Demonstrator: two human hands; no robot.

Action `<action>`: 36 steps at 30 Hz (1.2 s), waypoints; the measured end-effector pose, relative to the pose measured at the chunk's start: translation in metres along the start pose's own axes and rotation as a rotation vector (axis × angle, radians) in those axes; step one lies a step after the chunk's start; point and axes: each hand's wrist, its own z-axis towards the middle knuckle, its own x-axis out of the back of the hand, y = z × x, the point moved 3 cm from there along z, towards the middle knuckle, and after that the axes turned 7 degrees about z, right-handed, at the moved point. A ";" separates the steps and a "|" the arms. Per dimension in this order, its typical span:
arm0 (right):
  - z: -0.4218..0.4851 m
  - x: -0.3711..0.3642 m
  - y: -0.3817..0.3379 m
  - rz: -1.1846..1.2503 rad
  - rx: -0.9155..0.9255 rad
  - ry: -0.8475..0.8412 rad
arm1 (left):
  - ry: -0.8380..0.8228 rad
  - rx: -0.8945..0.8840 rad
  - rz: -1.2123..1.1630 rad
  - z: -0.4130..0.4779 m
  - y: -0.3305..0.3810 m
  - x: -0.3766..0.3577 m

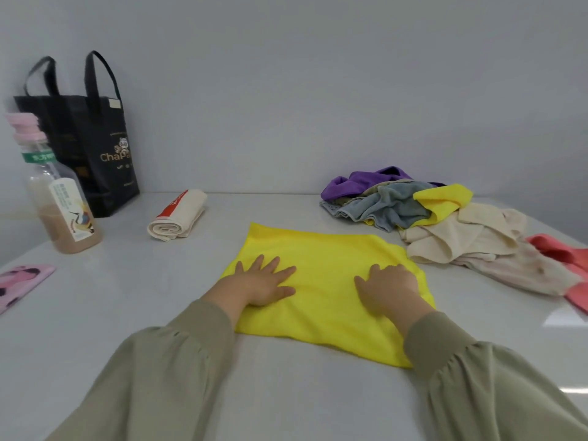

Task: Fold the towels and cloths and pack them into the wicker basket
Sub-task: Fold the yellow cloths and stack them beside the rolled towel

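Observation:
A yellow cloth (324, 249) lies spread flat on the white table (127, 297) in front of me. My left hand (265, 281) presses flat on its left part with fingers straight and spread. My right hand (389, 286) rests on its right part, palm down, fingers pointing left. To the right lies a loose pile of cloths (413, 211): purple, grey, yellow, beige and a coral one (563, 253) at the far right. A rolled cream cloth (176, 218) with a red stripe sits at the back left. No wicker basket is in view.
A black tote bag (92, 148) stands against the wall at the back left. In front of it stands a drink bottle (57, 192) with a pink cap. A pink patterned item (19, 283) lies at the table's left edge.

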 end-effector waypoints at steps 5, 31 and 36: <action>-0.049 0.041 -0.012 -0.160 0.195 -0.239 | 0.181 0.240 0.264 -0.013 -0.003 0.029; -0.033 0.037 -0.045 -0.058 0.470 0.013 | 0.635 -0.053 -0.692 0.010 -0.028 -0.015; 0.028 0.005 -0.046 -0.031 0.513 -0.040 | 0.489 0.295 -0.437 0.024 -0.062 -0.025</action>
